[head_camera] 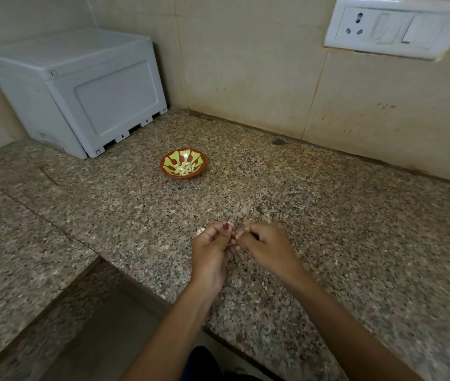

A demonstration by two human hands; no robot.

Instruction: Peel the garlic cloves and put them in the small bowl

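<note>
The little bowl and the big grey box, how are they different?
The small bowl is round, orange and green, and open on top with peeled garlic cloves inside. The grey box is much bigger, square-sided, plain and closed. The bowl sits in the open middle of the counter; the box is pushed into the corner. Both rest on that counter.

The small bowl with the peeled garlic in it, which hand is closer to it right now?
Left. The left hand sits nearer than the small bowl, slightly to its right; the right hand is beside the left, farther right. Neither touches it.
</note>
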